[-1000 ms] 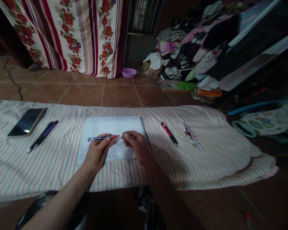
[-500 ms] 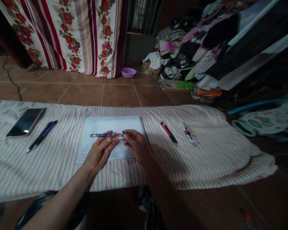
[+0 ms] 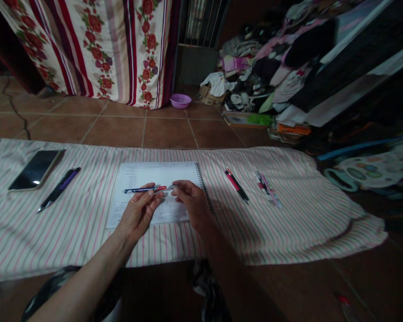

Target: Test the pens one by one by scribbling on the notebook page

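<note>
Just above the spiral-bound notebook (image 3: 168, 172), near the middle of the surface (image 3: 87, 237) draped in striped cloth, two hands meet at the red end of a dark blue pen (image 3: 134, 190). The left hand (image 3: 138, 210) pinches the pen between thumb and fingers, its blue length pointing left and its red end toward the right hand (image 3: 194, 203). That right hand has thumb and fingertips pinched on a small greyish piece (image 3: 171, 187) at the red end; whether the two parts touch is too small to tell. Left of the notebook, a purple-and-black pair of pens (image 3: 58, 190) lies at a slant, with a dark-screened phone (image 3: 36, 170) beyond it. To the notebook's right lies a red-and-black pair of pens (image 3: 236, 186), and farther right a small group of pale and pink pens (image 3: 268, 191). Past the cloth's far edge, a purple basin (image 3: 180, 101) sits on the tiled floor (image 3: 121, 130) beside a flowered curtain (image 3: 119, 53), with heaped clothes (image 3: 235, 65) to its right.
</note>
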Action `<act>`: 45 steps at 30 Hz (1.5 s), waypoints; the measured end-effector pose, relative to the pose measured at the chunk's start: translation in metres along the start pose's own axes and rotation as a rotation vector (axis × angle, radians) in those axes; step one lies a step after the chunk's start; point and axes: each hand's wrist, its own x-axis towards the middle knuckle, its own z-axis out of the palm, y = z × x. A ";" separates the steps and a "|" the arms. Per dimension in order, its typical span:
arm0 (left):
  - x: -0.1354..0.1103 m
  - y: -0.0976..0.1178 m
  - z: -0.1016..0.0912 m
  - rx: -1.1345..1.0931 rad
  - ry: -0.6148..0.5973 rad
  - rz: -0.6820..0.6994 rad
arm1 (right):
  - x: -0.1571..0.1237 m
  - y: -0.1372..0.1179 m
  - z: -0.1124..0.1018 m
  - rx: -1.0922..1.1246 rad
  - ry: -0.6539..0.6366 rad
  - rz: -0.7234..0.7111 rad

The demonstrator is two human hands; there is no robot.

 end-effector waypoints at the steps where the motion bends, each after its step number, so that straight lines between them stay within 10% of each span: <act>1: 0.000 0.000 0.000 -0.005 0.001 0.005 | -0.001 -0.001 0.000 0.007 0.000 0.003; 29: -0.004 0.008 0.011 -0.130 0.170 -0.053 | 0.001 -0.001 -0.001 0.140 0.095 0.079; 45: -0.002 0.014 0.006 -0.109 0.182 -0.016 | 0.020 -0.002 -0.041 -0.703 0.172 -0.319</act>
